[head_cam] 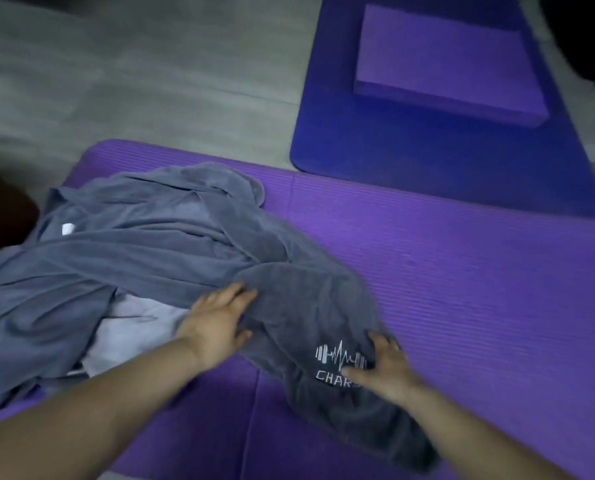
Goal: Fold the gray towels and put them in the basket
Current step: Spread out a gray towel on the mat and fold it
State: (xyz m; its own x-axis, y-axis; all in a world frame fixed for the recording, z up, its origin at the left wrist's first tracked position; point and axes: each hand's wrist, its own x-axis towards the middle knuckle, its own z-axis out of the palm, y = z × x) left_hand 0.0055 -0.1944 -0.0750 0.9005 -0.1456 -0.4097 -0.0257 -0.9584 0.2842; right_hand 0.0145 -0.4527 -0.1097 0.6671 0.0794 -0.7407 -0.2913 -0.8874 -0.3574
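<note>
- A messy pile of gray towels [123, 258] lies on the left part of a purple mat [479, 289].
- The nearest one, a dark gray towel [310, 306] with a white logo [339, 360], spreads toward the right.
- The left hand [216, 323] lies flat on this towel, fingers spread out, not grabbing.
- The right hand [382, 365] presses flat near the logo, fingers loose.
- Far right, a purple block [448, 64] sits on a blue mat [427, 161].

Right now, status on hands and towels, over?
Left hand flat on the towel pile. Right hand pressing the logo towel, no closed grip. Nothing folded; basket not in view. Purple mat underneath.
</note>
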